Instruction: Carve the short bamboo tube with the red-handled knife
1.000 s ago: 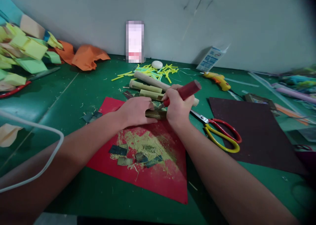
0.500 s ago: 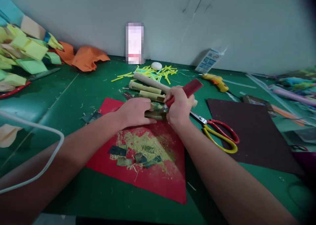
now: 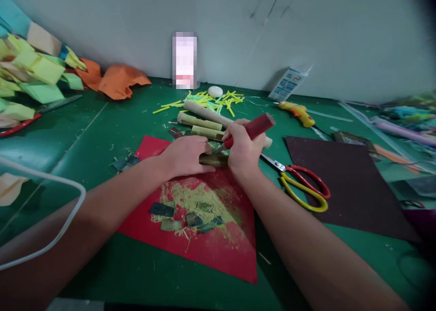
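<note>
My left hand (image 3: 189, 155) is closed on a short length of bamboo (image 3: 215, 160), pressing it down over a red sheet (image 3: 228, 264). A carving knife with a thick red handle (image 3: 258, 129) is gripped in my right hand (image 3: 244, 152); its metal blade slants down to the left onto the bamboo's upper side. The blade's tip is too small to make out. Pale shavings (image 3: 200, 195) and several dark chips (image 3: 161, 209) lie on the sheet below my hands. Two cut bamboo tubes (image 3: 199, 121) and a long wooden stick (image 3: 206, 113) rest just beyond them.
Scissors with red and yellow handles (image 3: 303, 188) lie right of my right hand, partly over a dark sheet (image 3: 344, 183). Behind are yellow strips (image 3: 170, 105), a phone-like blurred screen (image 3: 184, 61) and a yellow glue gun (image 3: 298, 113). A white cable (image 3: 76, 206) arcs at left.
The knife's red handle has tipped and turned in my right hand, its end now lower and further left. My right hand has shifted slightly left; my left hand keeps the bamboo in place.
</note>
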The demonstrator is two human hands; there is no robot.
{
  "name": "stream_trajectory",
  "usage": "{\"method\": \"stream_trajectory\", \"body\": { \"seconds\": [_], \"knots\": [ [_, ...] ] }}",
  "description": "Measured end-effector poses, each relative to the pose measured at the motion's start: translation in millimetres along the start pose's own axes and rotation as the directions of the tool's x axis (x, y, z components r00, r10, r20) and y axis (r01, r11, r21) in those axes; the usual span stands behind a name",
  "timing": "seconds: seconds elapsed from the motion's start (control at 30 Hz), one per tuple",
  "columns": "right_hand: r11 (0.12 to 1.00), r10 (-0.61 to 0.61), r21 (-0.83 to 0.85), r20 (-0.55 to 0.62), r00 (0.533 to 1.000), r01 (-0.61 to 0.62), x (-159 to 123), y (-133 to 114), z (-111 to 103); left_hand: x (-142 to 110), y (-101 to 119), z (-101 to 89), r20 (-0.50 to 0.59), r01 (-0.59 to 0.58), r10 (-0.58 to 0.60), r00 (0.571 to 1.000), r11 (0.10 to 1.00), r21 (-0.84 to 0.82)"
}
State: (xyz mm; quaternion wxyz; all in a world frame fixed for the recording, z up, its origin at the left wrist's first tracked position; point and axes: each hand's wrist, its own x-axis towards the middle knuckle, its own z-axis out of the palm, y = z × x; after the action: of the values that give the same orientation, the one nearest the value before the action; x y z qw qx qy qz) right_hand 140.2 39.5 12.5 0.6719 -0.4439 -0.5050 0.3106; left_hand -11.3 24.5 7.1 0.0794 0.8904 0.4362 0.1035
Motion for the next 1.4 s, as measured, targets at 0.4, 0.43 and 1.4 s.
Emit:
{"method": "stream_trajectory", "body": {
  "seconds": [0.4,0.43,1.4],
  "knots": [
    [0.999,-0.025,-0.035,0.003,1.0,0.025,-1.3,1.1,-0.7,0.1,0.8,0.6,0.007,-0.001,0.001,1.0,1.0,-0.006],
    [0.999,-0.026,-0.034,0.001,1.0,0.026,-1.6,1.2,-0.4,-0.3,0.5,1.0,0.004,-0.005,0.005,1.0,1.0,-0.007],
    [0.993,-0.099,0.064,0.02,0.995,0.097,-16.6,2.4,-13.3,-7.7,4.7,1.3,-0.024,-0.067,0.065,0.998,0.991,-0.113]
  ]
}}
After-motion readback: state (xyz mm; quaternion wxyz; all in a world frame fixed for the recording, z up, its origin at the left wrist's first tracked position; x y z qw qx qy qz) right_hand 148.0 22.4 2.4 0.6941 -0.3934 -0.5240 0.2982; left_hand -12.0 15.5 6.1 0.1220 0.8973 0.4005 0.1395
